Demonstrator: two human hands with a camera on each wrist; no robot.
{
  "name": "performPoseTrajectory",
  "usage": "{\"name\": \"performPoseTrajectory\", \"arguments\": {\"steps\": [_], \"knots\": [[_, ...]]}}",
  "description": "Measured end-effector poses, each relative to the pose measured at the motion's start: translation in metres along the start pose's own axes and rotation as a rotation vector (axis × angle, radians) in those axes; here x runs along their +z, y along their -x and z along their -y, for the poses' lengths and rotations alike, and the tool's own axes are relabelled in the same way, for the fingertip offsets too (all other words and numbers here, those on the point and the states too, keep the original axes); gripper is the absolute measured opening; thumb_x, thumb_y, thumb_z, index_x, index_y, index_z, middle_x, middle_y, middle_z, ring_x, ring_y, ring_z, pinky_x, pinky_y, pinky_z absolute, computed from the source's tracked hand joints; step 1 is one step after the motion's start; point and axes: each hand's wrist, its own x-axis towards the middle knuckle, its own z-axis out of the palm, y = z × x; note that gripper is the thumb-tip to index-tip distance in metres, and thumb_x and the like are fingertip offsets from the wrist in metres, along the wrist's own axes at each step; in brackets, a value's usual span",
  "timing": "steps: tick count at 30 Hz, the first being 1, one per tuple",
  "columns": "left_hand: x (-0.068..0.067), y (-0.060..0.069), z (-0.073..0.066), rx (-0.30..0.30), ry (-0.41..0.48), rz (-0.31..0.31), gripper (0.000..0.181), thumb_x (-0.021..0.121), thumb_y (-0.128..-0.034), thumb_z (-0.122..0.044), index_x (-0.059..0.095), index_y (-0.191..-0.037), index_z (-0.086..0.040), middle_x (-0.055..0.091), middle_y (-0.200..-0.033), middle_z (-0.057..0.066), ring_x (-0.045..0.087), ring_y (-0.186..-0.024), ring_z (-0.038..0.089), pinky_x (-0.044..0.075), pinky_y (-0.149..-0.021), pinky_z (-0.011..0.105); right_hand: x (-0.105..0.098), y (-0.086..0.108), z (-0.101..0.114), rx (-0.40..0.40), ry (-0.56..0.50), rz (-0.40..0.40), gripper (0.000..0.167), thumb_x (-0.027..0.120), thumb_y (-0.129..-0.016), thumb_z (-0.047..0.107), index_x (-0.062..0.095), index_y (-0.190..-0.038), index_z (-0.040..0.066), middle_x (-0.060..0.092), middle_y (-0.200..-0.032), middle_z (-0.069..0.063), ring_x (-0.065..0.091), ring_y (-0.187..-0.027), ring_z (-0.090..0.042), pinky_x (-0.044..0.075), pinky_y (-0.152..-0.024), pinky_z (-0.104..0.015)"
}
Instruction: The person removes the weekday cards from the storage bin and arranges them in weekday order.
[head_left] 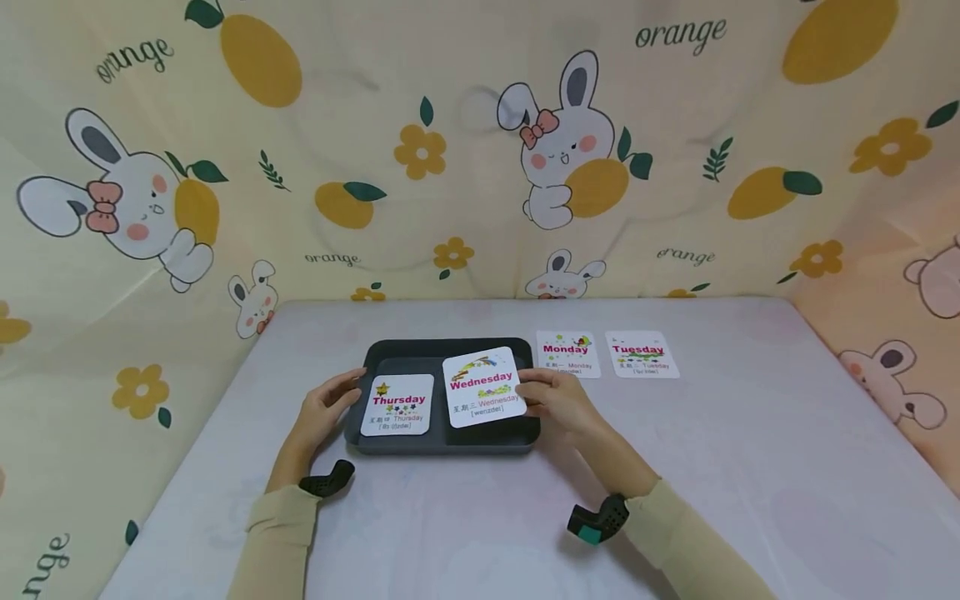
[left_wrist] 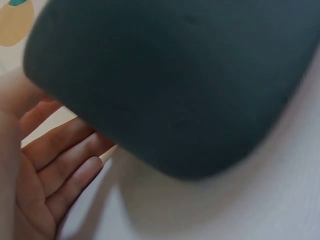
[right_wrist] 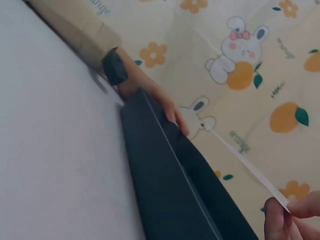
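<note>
In the head view my right hand [head_left: 564,405] pinches the right edge of the Wednesday card [head_left: 484,387], which is held tilted over the right part of the dark tray [head_left: 442,449]. The Thursday card [head_left: 397,405] lies in the tray's left part. My left hand [head_left: 321,413] grips the tray's left rim. The left wrist view has the tray [left_wrist: 165,90] close up, with several fingers of the left hand [left_wrist: 57,170] curled at its edge. Seen edge-on in the right wrist view, the card [right_wrist: 250,167] is between thumb and fingers of the right hand [right_wrist: 295,220].
Behind the tray to the right, the Monday card [head_left: 567,354] and the Tuesday card [head_left: 642,354] lie side by side on the white table [head_left: 450,525]. A patterned cloth [head_left: 465,75] with rabbits and oranges hangs behind the table.
</note>
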Motion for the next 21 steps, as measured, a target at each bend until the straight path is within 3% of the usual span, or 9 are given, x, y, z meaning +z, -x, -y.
{"name": "performPoseTrajectory", "arguments": {"steps": [12,18,21], "knots": [[0.0,-0.002,0.002,-0.01,-0.012,-0.004,0.045,0.055,-0.0977,-0.028,0.05,-0.14,-0.016,0.049,-0.148,0.012,0.046,-0.135,0.032,0.036,-0.114,0.053,-0.035,-0.001,0.008,-0.012,-0.026,-0.019,0.042,0.058,-0.093,0.009,0.052,-0.129,-0.011,0.069,-0.093,0.005,0.063,-0.075,-0.002,0.054,-0.069,-0.017],[0.0,0.0,0.001,-0.014,-0.001,-0.004,0.046,0.055,-0.0978,-0.031,0.049,-0.141,-0.015,0.047,-0.149,0.012,0.044,-0.136,0.031,0.034,-0.116,0.053,-0.063,-0.007,0.013,0.012,0.023,-0.082,0.043,0.058,-0.094,0.013,0.052,-0.132,-0.007,0.065,-0.109,-0.003,0.063,-0.078,-0.002,0.055,-0.072,-0.016],[0.0,0.001,0.0,-0.011,0.002,-0.004,0.046,0.054,-0.0981,-0.031,0.048,-0.141,-0.015,0.047,-0.149,0.012,0.044,-0.137,0.031,0.033,-0.116,0.052,-0.079,-0.01,0.013,0.042,-0.003,-0.103,0.046,0.059,-0.095,0.016,0.05,-0.135,-0.004,0.064,-0.109,0.0,0.062,-0.08,-0.002,0.055,-0.073,-0.016]]}}
